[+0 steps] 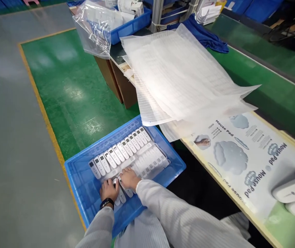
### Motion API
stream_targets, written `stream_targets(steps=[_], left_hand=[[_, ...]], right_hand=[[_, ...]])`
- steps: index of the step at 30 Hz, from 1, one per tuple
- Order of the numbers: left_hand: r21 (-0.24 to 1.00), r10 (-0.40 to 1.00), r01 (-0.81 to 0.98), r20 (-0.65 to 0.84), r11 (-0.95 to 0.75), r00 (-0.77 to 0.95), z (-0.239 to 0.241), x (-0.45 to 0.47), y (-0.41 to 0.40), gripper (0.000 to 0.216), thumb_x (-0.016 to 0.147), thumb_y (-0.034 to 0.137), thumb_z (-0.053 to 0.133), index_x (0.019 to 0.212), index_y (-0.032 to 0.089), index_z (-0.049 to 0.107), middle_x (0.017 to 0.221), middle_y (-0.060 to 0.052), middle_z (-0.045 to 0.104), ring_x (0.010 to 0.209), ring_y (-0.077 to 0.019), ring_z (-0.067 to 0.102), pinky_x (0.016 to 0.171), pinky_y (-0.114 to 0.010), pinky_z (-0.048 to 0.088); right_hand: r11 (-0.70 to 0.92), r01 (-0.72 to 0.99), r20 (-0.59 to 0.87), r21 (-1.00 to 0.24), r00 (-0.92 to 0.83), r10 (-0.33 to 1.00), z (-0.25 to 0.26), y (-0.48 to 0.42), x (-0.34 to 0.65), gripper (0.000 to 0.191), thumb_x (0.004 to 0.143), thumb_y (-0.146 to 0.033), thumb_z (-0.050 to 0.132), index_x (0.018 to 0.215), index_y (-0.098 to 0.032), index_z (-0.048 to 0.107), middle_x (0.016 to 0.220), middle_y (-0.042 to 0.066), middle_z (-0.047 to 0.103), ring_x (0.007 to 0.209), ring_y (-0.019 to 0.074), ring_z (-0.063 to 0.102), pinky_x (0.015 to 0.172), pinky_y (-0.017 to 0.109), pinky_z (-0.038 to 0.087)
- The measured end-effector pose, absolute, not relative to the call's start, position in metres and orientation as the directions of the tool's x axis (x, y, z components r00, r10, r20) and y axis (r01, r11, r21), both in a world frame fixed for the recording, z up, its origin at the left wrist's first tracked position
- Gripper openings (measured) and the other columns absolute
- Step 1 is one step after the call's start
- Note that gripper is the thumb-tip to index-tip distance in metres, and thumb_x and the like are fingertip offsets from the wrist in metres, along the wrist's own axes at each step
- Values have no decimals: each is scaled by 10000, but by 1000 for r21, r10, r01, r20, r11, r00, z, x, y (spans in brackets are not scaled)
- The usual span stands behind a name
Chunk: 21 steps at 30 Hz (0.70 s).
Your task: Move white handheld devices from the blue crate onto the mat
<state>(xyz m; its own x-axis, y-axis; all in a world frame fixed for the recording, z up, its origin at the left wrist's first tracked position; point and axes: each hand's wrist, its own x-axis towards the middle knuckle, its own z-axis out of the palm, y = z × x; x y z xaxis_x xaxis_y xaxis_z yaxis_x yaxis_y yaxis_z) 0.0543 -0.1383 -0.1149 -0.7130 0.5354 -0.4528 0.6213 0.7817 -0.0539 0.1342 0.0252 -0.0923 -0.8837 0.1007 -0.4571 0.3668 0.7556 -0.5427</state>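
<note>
White remote controls with small dark screens stand in a tilted row (121, 150) inside a blue plastic bin (78, 181). In the near half of the bin, my left hand (109, 190) curls over the left part of a second row, its thumb against a remote control (122, 196). Right beside it, my right hand (129, 178) has its fingers bent over the neighbouring remote controls (129, 192). Both hands partly hide what they grip. Farther right in this row, several remotes (149, 162) lie under a sheet of translucent wrap.
Translucent white foam sheets (180, 75) are piled on the bench and overhang the bin's far corner. A printed mouse pad sheet (230, 158) covers the bench at right. Behind stand another blue bin (130, 29) and a clear plastic bag (95, 31). Green floor (77, 93) lies left.
</note>
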Motion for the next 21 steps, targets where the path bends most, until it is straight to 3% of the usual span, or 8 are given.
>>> stream_targets(steps=[3, 5, 9, 13, 18, 21], left_hand=[[-26, 525, 619, -503, 785, -687, -120, 54, -137, 563, 1007, 528, 311, 1365, 201, 597, 1263, -202, 595, 1189, -365, 552, 952, -504, 469], [11, 516, 615, -556, 789, -652, -121, 51, -136, 572, 1010, 543, 282, 1397, 242, 577, 1280, -195, 585, 1226, -370, 531, 959, -523, 469], [65, 518, 618, -617, 784, -592, -120, 41, -135, 545, 1026, 508, 249, 1338, 238, 605, 1273, -161, 613, 1206, -316, 558, 970, -449, 480], [57, 504, 621, -645, 781, -574, -120, 37, -134, 562, 1036, 480, 185, 1374, 232, 560, 1318, -158, 614, 1247, -314, 553, 993, -453, 469], [51, 482, 643, -707, 765, -517, -120, 31, -128, 564, 1019, 539, 211, 1341, 229, 555, 1359, -161, 617, 1254, -324, 592, 998, -477, 481], [65, 479, 665, -746, 744, -463, -120, 26, -125, 549, 1015, 528, 232, 1345, 212, 537, 1401, -165, 612, 1233, -286, 636, 1013, -422, 493]], right_hand=[[779, 296, -407, -553, -912, 58, -101, 12, 135, 565, 910, -431, 636, 1337, -65, 587, 1338, 218, 601, 1301, 340, 499, 1110, 482, 391], [786, 273, -388, -555, -921, 46, -107, 12, 136, 555, 943, -447, 583, 1369, -92, 558, 1355, 203, 591, 1316, 335, 479, 1119, 500, 376], [782, 287, -403, -553, -914, 50, -117, 25, 133, 461, 916, -427, 587, 1226, -87, 622, 1273, 210, 631, 1258, 338, 525, 1082, 492, 410], [754, 391, -488, -528, -866, 108, -125, 48, 135, 631, 809, -489, 665, 1228, -22, 596, 1145, 256, 683, 1122, 383, 615, 948, 508, 499], [714, 470, -568, -519, -814, 123, -123, 62, 143, 749, 778, -589, 676, 1244, -4, 624, 1109, 264, 715, 1107, 406, 659, 904, 501, 536], [691, 489, -591, -533, -799, 109, -114, 63, 145, 640, 779, -608, 688, 1102, -56, 714, 1046, 234, 745, 1040, 389, 706, 856, 472, 564]])
